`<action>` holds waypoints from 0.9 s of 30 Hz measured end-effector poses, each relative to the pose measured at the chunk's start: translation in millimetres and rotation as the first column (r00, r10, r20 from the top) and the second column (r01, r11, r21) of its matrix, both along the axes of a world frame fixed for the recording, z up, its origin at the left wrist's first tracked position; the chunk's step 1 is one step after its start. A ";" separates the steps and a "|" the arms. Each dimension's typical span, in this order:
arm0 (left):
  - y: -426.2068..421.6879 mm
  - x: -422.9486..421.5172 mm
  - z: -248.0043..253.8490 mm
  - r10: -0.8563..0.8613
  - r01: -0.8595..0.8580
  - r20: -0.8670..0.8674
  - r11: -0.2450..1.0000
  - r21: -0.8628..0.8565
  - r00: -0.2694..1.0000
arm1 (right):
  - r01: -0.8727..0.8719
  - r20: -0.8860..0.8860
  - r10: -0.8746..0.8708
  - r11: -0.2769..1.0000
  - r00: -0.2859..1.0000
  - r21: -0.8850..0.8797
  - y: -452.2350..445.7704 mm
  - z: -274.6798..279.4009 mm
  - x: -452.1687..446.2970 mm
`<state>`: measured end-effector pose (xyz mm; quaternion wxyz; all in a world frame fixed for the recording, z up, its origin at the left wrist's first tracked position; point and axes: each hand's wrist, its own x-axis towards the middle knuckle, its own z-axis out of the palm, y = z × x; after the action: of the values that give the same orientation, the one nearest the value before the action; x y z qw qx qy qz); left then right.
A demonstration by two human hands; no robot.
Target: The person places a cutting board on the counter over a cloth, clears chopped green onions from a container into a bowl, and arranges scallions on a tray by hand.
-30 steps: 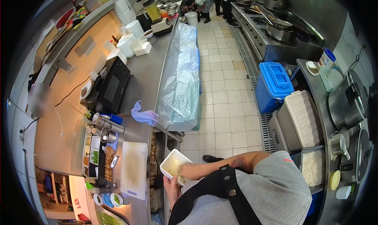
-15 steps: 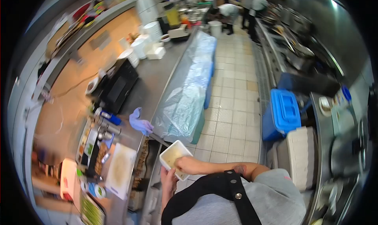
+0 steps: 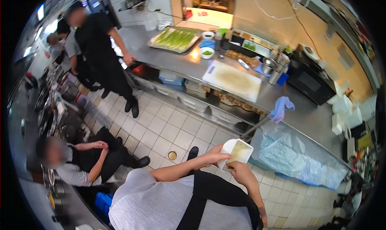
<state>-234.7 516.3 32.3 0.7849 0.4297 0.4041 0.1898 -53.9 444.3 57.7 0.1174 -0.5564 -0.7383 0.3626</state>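
Observation:
A white rectangular container [image 3: 246, 144] is held over the floor in front of my body, tilted, with pale yellowish contents inside. My left hand [image 3: 216, 155] grips its left side, thumb near the rim. At the near rim is my right hand [image 3: 240, 171], its fingers curled in toward the contents. Whether those fingers hold anything is hidden. Just beyond the container, a purple glove or cloth [image 3: 281, 109] drapes at the counter edge. Farther off, a white cutting board [image 3: 233, 81] with a brownish stain lies on the steel counter.
A tray of green stalks [image 3: 175, 39], small bowls [image 3: 207, 53] and a black microwave [image 3: 309, 79] stand on the counter [image 3: 185, 63]. Plastic-covered bins [image 3: 297, 153] are at right. A seated person [image 3: 86, 157] is at left, a standing person [image 3: 102, 49] behind. The tiled floor has a drain [image 3: 172, 155].
My view has swung left, from the long aisle to the counter and the people at left. The container has turned with me, and my right hand has shifted from inside it to its near rim.

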 end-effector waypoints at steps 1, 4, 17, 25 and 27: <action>-2.4 -14.1 -9.8 0.062 -0.061 0.011 0.997 -0.056 0.998 | -0.042 -0.022 0.042 0.999 0.999 0.002 11.1 -3.1 -11.9; -0.9 -47.8 -12.9 0.221 -0.216 0.039 0.972 -0.097 0.975 | -0.128 0.041 0.129 0.991 0.991 -0.034 43.7 -17.8 -42.3; 98.7 -60.2 -15.4 -0.138 0.161 0.156 0.977 -0.143 0.978 | 0.013 0.238 -0.049 0.988 0.970 0.153 96.1 -26.8 -71.6; 141.3 -0.7 -27.3 -0.591 0.595 0.094 0.767 -0.240 0.801 | 0.362 0.164 -0.362 0.932 0.917 0.029 53.4 -16.3 -55.7; 131.1 22.7 -16.1 -0.685 0.692 0.110 0.698 -0.182 0.720 | 0.506 0.099 -0.502 0.862 0.859 -0.020 33.8 -6.5 -54.7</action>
<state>-212.1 647.3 16.2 0.8462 0.4609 0.2188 -0.1539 -108.6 478.1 51.1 0.1619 -0.7484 -0.5633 0.3105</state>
